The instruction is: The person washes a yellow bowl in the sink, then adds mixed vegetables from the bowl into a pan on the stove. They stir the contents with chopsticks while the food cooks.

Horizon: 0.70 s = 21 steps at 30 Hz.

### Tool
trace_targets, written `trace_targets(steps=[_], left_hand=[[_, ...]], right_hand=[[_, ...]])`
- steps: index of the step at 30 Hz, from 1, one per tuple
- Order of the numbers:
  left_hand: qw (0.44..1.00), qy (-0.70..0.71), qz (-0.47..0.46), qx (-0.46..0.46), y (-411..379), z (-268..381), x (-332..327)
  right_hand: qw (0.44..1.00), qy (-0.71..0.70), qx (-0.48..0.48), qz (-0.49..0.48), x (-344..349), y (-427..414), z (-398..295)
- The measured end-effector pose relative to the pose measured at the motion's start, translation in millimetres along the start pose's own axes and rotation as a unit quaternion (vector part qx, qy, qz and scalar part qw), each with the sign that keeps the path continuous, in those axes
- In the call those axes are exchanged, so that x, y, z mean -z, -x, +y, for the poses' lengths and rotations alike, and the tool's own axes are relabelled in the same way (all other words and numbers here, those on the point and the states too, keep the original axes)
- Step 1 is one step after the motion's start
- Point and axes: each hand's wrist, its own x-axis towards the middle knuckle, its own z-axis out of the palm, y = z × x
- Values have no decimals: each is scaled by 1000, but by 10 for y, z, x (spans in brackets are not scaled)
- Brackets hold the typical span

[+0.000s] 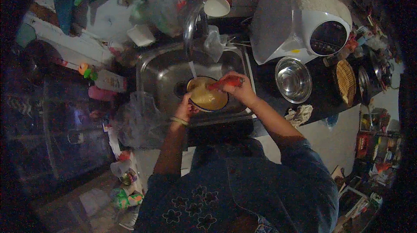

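My left hand (188, 107) grips the near left side of a yellowish bowl (210, 99) with a dark rim, tilted over the stainless steel sink (163, 98). In my right hand (240, 90) is a red-handled tool (233, 81), its lower end reaching into the bowl; I cannot tell what kind of tool it is. From the curved chrome faucet (189, 34) a stream of water (193, 69) falls at the bowl's far left edge. Part of the drain (180, 89) shows to the left of the bowl.
Right of the sink stands a shiny metal bowl (293, 80), with a crumpled cloth (299, 115) nearer me. Behind it is a large white appliance (303, 28). A white ladle (216, 5) hangs beside the faucet. Clear plastic (140, 112) drapes over the sink's left edge. A woven basket (345, 81) leans farther right.
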Motion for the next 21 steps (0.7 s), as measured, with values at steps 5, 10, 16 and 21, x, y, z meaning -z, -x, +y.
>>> trace_targets(steps=[5, 10, 16, 21], left_hand=[[999, 15, 36, 29, -207, -99, 133], [1000, 6, -12, 21, -170, -88, 19], [997, -76, -24, -26, -457, -288, 257], [987, -62, -54, -139, -504, -445, 302]], right_hand=[[992, 119, -38, 18, 6, 160, -110], [998, -18, -29, 61, -91, 129, -51], [991, 101, -6, 91, 77, 105, 181], [991, 73, -9, 112, -112, 10, 6]])
